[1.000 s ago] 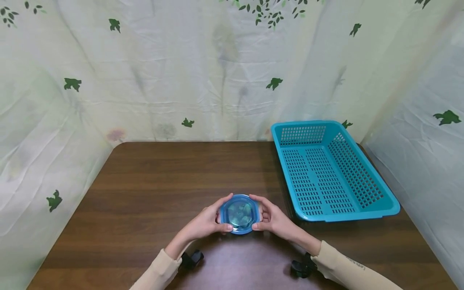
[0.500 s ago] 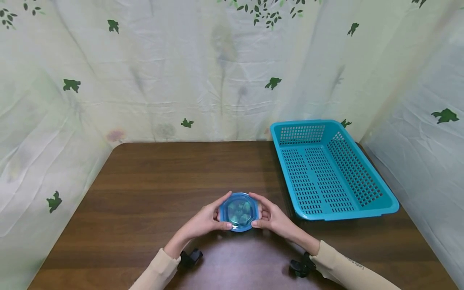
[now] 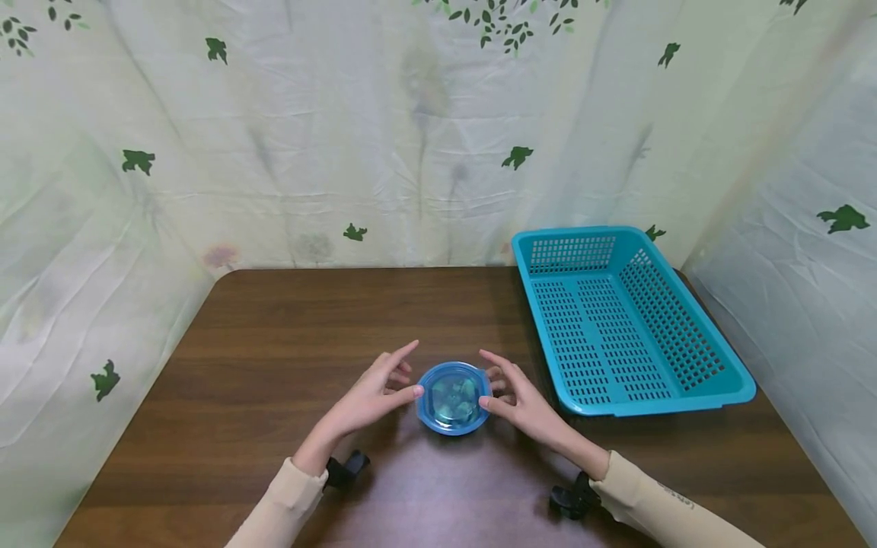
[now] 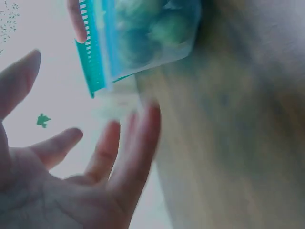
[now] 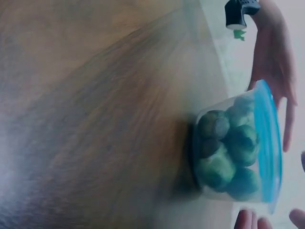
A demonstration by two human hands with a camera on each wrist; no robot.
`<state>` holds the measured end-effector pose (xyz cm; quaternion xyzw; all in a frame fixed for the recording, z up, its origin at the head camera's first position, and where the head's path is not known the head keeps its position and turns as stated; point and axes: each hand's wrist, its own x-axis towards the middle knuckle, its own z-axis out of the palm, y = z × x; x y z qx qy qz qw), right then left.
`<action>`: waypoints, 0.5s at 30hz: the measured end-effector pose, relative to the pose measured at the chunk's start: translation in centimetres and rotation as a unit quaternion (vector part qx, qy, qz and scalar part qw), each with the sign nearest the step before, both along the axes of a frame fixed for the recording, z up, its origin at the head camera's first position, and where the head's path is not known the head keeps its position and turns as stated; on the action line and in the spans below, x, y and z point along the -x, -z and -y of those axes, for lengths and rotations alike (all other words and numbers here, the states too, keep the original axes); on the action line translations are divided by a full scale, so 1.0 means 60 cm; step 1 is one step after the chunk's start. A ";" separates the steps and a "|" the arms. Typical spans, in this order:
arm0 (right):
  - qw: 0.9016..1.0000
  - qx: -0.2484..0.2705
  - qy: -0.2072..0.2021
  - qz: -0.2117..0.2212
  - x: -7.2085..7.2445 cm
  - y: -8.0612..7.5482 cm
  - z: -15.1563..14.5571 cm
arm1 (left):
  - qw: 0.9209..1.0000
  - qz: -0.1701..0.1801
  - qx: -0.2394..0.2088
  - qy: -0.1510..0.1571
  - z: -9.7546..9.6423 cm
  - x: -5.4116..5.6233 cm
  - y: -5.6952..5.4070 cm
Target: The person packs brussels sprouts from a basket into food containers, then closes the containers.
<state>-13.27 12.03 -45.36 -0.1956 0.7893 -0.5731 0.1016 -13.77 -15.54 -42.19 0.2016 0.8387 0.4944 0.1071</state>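
Observation:
A round clear tub (image 3: 452, 399) with a blue lid (image 5: 269, 143) stands upright on the table in front of me. Through its wall in the right wrist view show several round green pieces (image 5: 217, 169) that look like Brussels sprouts. My left hand (image 3: 373, 390) is beside the tub with fingers spread; the left wrist view shows a gap between its fingers and the tub. On the other side is my right hand (image 3: 524, 407), its thumb close to the lid's edge and its fingers extended. Whether that thumb touches the lid I cannot tell.
A blue plastic basket (image 3: 633, 399) with perforated walls stands at the right back of the brown wooden table (image 3: 308, 320). Pale curtains (image 3: 308, 137) with a leaf print hang behind and on both sides. Black wrist cameras (image 3: 346, 468) sit under the wrists.
Both hands held the lidded tub by its sides earlier. They have loosened from it, the left hand moving away to the left and the right hand's fingers opening.

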 end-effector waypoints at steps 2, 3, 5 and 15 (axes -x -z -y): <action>1.000 -0.004 0.018 -0.017 -0.001 -0.006 0.001 | 0.999 -0.032 0.017 -0.025 -0.001 0.001 -0.013; 0.999 -0.006 0.027 -0.027 -0.001 -0.011 0.002 | 0.998 -0.044 0.024 -0.035 -0.002 0.001 -0.020; 0.998 -0.004 0.037 -0.053 -0.001 -0.022 0.003 | 0.995 -0.072 0.044 -0.053 -0.004 0.002 -0.034; 0.988 -0.054 0.046 -0.134 0.014 -0.106 -0.014 | 0.969 -0.160 0.150 -0.109 -0.018 0.008 -0.091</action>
